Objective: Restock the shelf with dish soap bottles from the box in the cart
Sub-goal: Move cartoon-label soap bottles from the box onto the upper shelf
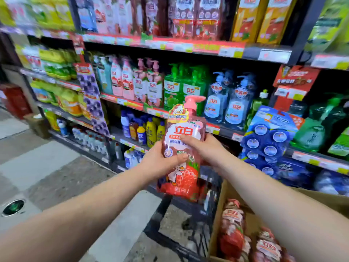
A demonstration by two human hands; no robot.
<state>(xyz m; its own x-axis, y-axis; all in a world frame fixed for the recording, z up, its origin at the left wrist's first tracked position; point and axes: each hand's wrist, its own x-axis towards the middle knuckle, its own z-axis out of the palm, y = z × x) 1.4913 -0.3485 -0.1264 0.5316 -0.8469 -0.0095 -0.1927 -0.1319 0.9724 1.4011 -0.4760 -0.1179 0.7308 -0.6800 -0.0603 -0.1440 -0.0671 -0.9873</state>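
A red dish soap bottle (182, 148) with a pink pump top and a duck picture is held upright in front of the shelf (170, 112). My left hand (160, 161) grips its left side, thumb across the label. My right hand (205, 146) clasps its right side. Below at the right, the cardboard box (221, 220) sits in the black cart (170, 224) and holds more red bottles (234, 229) lying down. Matching pink and red bottles (147, 86) stand on the middle shelf.
Green bottles (181, 87) and blue bottles (228, 99) fill the middle shelf to the right. Blue hanging packs (268, 140) jut out at the right. Spray bottles (143, 129) line the lower shelf. Tiled floor (47, 167) stretches away on the left.
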